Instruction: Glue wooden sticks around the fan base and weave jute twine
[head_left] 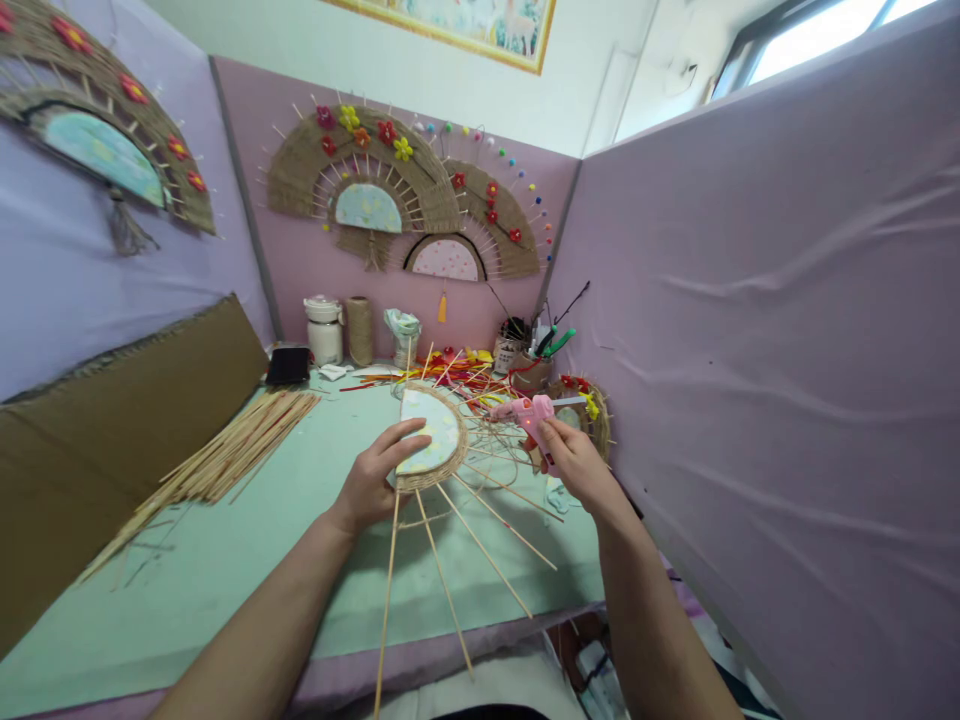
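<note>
fan frame (448, 440): pale patterned half-round, twine-woven rim, bare sticks (484, 551) radiating; gripped near straight edge by left hand (381, 470), curved side facing right hand (570, 455) | glue gun (536, 412): pink, pale glue stick (570, 402) jutting from rear; in right hand, nozzle pointing leftward

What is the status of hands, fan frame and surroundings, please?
Left hand gripping fan frame. Right hand holding pink glue gun. Colourful strips behind frame, clear of both hands.

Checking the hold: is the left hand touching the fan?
Touching: in the head view, the left hand has its fingers resting across the fan.
</note>
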